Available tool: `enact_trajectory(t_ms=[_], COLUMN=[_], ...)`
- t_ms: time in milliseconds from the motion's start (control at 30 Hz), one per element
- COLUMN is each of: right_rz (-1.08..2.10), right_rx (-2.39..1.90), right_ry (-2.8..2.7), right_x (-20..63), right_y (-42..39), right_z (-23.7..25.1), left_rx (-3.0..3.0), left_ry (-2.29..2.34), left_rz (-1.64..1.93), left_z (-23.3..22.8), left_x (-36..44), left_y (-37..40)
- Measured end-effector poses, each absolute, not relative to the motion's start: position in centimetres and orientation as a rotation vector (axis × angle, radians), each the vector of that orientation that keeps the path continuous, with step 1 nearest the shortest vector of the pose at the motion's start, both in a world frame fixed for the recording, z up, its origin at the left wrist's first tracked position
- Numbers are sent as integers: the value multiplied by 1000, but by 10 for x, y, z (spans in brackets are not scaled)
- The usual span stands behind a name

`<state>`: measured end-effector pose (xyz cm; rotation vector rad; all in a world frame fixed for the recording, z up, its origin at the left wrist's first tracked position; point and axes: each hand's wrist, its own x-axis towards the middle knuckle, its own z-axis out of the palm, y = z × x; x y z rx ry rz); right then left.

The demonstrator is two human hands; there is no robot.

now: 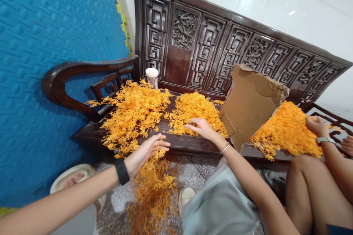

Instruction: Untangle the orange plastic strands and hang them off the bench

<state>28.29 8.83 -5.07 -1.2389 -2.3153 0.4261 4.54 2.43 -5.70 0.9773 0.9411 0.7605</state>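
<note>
My left hand hangs at the bench's front edge, fingers apart, with orange plastic sprigs trailing under it toward the floor; whether it grips them I cannot tell. My right hand lies flat with spread fingers on the middle heap of small orange sprigs. A bigger, looser heap of branched orange sprigs covers the seat's left part. A black band sits on my left wrist, a thin bracelet on my right.
All heaps lie on a dark carved wooden bench. A torn cardboard sheet leans beside the middle heap. Another person's hand with a watch rests on a third orange heap. A white-lidded cup stands at the back.
</note>
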Motion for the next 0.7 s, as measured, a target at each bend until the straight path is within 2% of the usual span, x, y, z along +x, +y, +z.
enact_trajectory(t_ms=[100, 333, 433, 533, 700], right_rz=[391, -264, -431, -437, -257], right_rx=[-997, -730, -575, -586, -648], right_ry=[-2602, -2813, -2876, -2840, -2764], right_x=[251, 216, 213, 213, 216], right_y=[66, 52, 56, 58, 57], right_z=[-43, -53, -57, -57, -52], left_rx=[1014, 957, 929, 967, 1114], left_ry=[915, 928, 894, 889, 1000], left_rz=[817, 903, 927, 887, 793], left_z=[-56, -54, -56, -54, -48], left_x=[46, 48, 50, 49, 40], left_y=[28, 35, 37, 38, 43])
